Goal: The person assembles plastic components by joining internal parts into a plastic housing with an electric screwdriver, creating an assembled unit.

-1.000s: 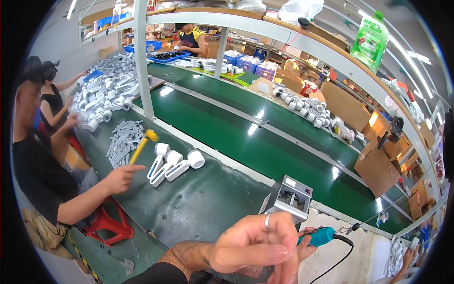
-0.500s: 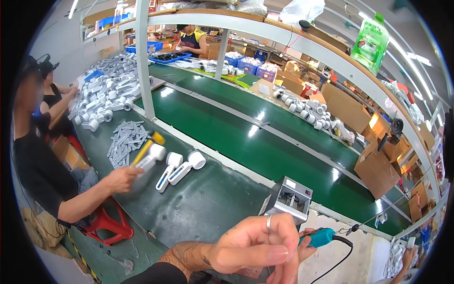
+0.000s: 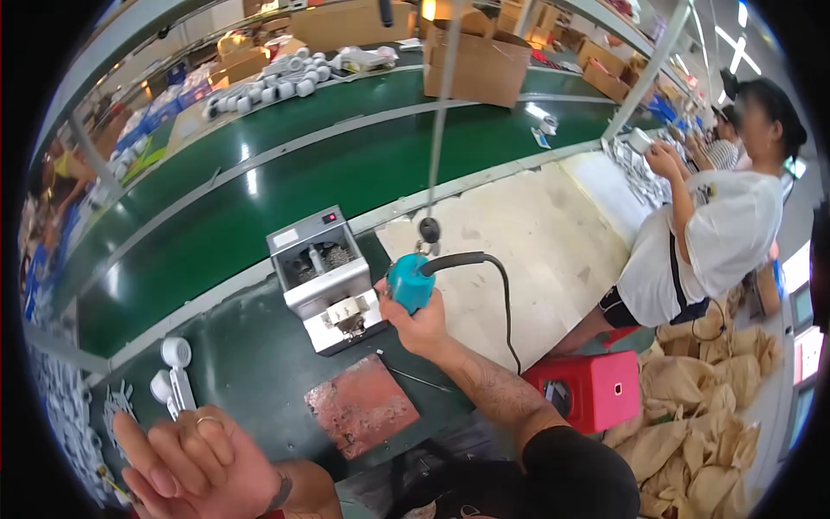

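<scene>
My right hand [image 3: 419, 327] is wrapped round a teal electric screwdriver [image 3: 410, 282], which hangs from a cord and has a black cable. The screwdriver's tip is hidden behind my hand. Just left of it stands a grey metal screw feeder [image 3: 316, 270] with small screws in its tray. My left hand [image 3: 186, 463], wearing a ring, is at the lower left with its fingers curled in. Whatever it may hold does not show. Beyond its fingers lie white-and-grey handle-shaped parts with round heads [image 3: 177, 353]. A worn reddish square pad [image 3: 361, 405] rests between my two arms.
A green conveyor belt [image 3: 346, 177] runs behind the bench, carrying a cardboard box [image 3: 477, 65]. A thin metal rod [image 3: 419, 379] lies by the pad. To the right, a person in a white shirt [image 3: 722, 229] works behind a red stool [image 3: 592, 389]. Brown sacks [image 3: 692, 432] lie on the floor.
My view has swung right, bringing the screw feeder and pad into full sight. My left hand has shifted from the middle to the lower left of the picture. The right hand still holds the screwdriver.
</scene>
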The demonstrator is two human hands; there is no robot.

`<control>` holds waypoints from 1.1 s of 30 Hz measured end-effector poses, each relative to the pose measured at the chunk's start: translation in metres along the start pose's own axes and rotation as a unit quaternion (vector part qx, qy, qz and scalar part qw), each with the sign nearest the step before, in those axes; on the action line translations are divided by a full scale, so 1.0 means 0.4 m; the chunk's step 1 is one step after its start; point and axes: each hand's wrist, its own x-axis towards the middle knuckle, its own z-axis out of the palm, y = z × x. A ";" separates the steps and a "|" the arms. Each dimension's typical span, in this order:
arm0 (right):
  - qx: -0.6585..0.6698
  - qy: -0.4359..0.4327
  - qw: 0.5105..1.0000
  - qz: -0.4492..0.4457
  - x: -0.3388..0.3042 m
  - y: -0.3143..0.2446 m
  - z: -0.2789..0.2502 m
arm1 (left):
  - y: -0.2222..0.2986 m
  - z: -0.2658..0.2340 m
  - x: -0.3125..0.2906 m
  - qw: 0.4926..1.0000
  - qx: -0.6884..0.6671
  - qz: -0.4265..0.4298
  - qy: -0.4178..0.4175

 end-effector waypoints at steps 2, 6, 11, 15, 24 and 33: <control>-0.005 0.004 1.000 0.010 -0.007 -0.037 -0.018 | -0.035 0.015 -0.011 1.000 0.013 -0.013 -0.004; -0.034 0.011 0.999 0.030 -0.025 -0.046 -0.028 | -0.060 0.035 -0.040 0.999 0.037 -0.023 -0.012; -0.032 0.005 0.999 0.024 -0.025 -0.044 -0.011 | -0.070 0.056 -0.065 0.988 0.152 0.012 0.007; -0.022 0.013 0.999 0.028 -0.025 -0.029 0.005 | -0.060 0.044 -0.062 0.982 0.152 0.007 -0.114; 0.010 0.010 1.000 -0.004 -0.023 -0.019 0.003 | -0.014 0.010 -0.030 0.958 0.096 -0.086 -0.258; 0.030 -0.012 0.999 0.013 -0.028 -0.039 0.008 | -0.028 0.023 -0.033 0.979 0.032 -0.034 -0.198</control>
